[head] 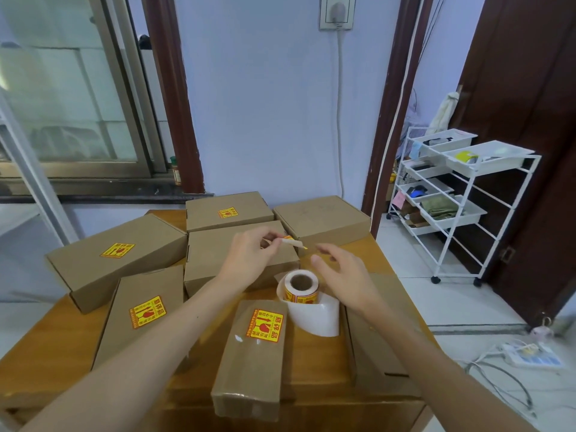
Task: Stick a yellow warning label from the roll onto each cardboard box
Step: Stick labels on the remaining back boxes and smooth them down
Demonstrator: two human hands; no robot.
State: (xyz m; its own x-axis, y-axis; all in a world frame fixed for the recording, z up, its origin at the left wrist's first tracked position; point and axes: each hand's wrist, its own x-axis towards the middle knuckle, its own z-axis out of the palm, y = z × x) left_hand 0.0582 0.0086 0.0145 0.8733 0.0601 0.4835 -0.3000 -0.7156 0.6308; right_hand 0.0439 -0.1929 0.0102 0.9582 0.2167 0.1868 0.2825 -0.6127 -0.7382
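Note:
Several cardboard boxes crowd a wooden table (311, 353). Yellow warning labels show on the far-left box (118, 254), the near-left box (143, 310), the front middle box (252, 353) and the back middle box (227, 212). The centre box (215, 254), the back right box (324, 218) and the near right box (377, 347) show no label. The label roll (300, 286) stands upright with white backing paper (318, 313) trailing. My left hand (249, 255) pinches a curled peeled label (294, 242) above the centre box. My right hand (343, 275) hovers open beside it, above the roll.
A white wire trolley (452, 194) with trays stands on the tiled floor at the right. A power strip (533, 353) and cables lie on the floor near the table's right edge. A wall with a socket is behind the table, a window at the left.

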